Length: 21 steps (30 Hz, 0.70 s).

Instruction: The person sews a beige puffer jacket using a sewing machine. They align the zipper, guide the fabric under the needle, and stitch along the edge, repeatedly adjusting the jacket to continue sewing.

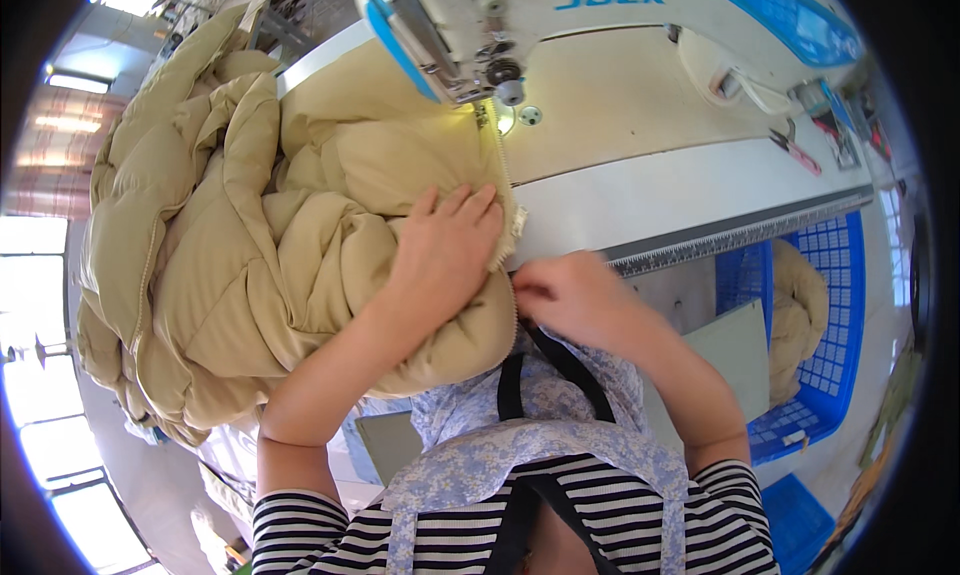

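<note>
A bulky khaki padded jacket (220, 265) covers the left side of the sewing table. Its edge, with a zipper tape (503, 165) along it, runs under the needle area of the white and blue sewing machine (620, 5), where a small lamp glows. My left hand (452, 240) lies flat on the jacket just left of the zipper, fingers stretched out. At the table's front edge, my right hand (572, 290) has its fingers curled together at the zippered edge of the jacket. That hand is slightly blurred, and its fingertips are partly hidden.
A ruler strip (720, 237) runs along the table's front edge. Pink-handled snips (797, 155) lie at the right, near other small tools. Below stands a blue plastic basket (845, 325) with a khaki padded piece (795, 310) inside. Another blue plastic item (795, 520) sits lower right.
</note>
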{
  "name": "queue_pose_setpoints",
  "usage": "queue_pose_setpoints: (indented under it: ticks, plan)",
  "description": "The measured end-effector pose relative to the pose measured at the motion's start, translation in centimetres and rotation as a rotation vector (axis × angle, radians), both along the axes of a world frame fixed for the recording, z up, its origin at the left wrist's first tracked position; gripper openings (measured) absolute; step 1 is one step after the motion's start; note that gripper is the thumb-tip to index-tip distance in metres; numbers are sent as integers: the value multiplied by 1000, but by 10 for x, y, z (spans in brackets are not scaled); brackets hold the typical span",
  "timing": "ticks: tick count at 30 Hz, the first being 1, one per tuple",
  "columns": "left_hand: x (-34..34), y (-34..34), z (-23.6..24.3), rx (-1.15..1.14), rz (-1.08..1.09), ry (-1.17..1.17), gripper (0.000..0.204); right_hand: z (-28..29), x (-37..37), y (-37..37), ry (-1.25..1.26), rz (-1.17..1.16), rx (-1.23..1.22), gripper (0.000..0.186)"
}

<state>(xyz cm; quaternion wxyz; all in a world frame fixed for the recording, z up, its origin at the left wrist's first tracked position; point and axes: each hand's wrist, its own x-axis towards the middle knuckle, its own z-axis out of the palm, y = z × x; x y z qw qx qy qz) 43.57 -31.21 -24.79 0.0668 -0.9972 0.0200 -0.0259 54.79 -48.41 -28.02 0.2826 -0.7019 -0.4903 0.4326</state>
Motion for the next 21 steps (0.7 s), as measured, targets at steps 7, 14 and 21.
queue_pose_setpoints:
  ticks: [7,14,21]
  plan:
    - [-13,-17,-10,-93,87,-34,54,-23,38,22,-658,2,819,33]
    - [0,15,23,-619,296,113,43,-29,42,26,-637,171,870,28]
    - [10,41,-27,-247,18,-265,30,-24,39,31,-684,247,925,29]
